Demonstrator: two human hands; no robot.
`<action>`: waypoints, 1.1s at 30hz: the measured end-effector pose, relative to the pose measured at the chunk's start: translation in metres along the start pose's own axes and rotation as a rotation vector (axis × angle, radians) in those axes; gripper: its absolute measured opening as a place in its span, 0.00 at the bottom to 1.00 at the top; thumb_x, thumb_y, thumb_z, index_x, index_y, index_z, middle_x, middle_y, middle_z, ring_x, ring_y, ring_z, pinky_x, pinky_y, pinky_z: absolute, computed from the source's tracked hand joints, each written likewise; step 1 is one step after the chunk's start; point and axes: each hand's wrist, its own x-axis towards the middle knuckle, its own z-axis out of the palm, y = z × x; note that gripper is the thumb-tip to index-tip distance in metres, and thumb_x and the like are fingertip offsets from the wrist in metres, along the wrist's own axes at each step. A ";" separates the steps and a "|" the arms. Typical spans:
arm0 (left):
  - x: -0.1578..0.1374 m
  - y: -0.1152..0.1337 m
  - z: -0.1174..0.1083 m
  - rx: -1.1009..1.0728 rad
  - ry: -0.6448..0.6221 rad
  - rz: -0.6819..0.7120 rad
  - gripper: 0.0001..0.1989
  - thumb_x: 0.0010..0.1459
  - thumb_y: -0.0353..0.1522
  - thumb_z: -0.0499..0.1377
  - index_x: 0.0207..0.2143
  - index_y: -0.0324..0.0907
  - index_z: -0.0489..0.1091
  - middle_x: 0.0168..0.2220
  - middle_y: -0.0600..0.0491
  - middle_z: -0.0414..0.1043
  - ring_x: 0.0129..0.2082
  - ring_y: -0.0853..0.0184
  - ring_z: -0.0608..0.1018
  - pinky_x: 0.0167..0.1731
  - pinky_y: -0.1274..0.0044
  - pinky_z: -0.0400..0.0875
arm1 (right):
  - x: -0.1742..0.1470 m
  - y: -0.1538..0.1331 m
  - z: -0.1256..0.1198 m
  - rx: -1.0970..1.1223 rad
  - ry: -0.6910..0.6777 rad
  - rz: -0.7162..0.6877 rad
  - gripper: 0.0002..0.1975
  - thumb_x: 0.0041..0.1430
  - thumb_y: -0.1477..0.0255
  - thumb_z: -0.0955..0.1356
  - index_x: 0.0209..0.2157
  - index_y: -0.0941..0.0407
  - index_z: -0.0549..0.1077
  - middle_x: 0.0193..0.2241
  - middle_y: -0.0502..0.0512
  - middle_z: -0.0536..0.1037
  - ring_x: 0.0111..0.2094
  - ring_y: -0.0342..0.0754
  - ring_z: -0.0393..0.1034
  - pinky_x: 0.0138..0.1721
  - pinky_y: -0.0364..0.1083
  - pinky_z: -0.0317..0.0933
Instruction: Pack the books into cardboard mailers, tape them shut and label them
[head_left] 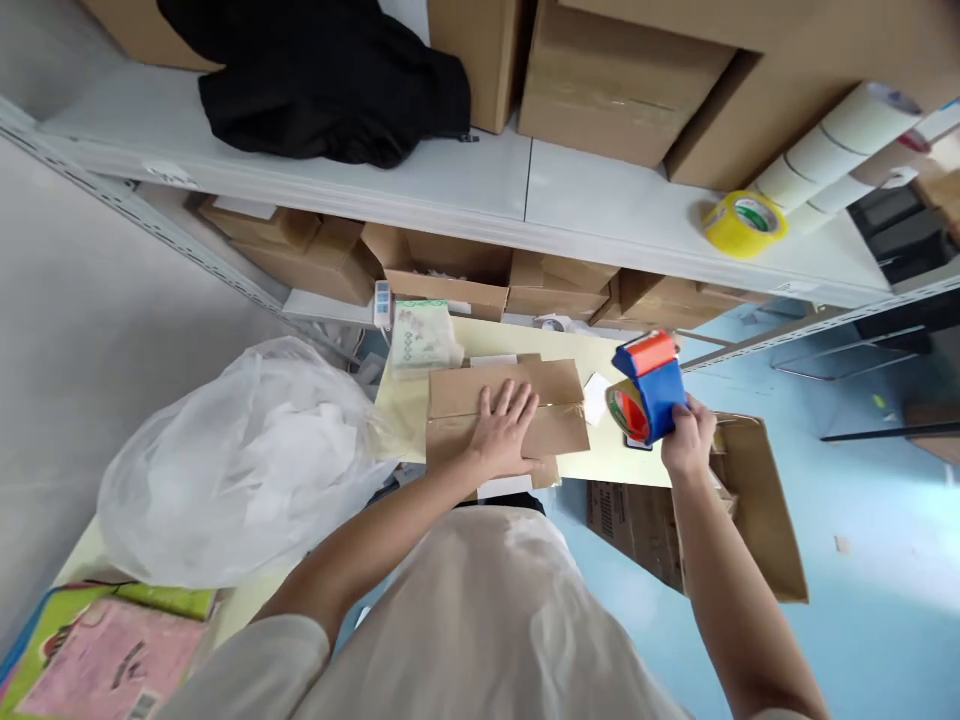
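Observation:
A brown cardboard box (pixel 559 432) lies on the pale yellow table (pixel 405 400) in front of me, its two top flaps folded down so that they meet along a seam. My left hand (pixel 504 430) rests flat on top of it, fingers spread across the seam. Off to the box's right, my right hand (pixel 688 435) is wrapped round the handle of a blue and orange tape dispenser (pixel 660 395). A roll of tape sits in the dispenser, which is held above the table's right end.
A large translucent plastic bag (pixel 240 470) with white contents bulges at the left. Overhead, a grey shelf (pixel 480 185) carries cartons, black cloth and a yellow tape roll (pixel 744 222). An open carton (pixel 765 510) stands on the floor at right.

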 end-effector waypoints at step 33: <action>0.038 -0.012 -0.042 -1.662 -0.003 -0.637 0.07 0.56 0.33 0.60 0.33 0.38 0.72 0.30 0.49 0.78 0.31 0.68 0.80 0.34 0.76 0.73 | 0.040 0.009 0.067 0.004 -0.694 0.031 0.29 0.51 0.44 0.63 0.15 0.55 0.56 0.15 0.45 0.53 0.19 0.39 0.45 0.19 0.42 0.45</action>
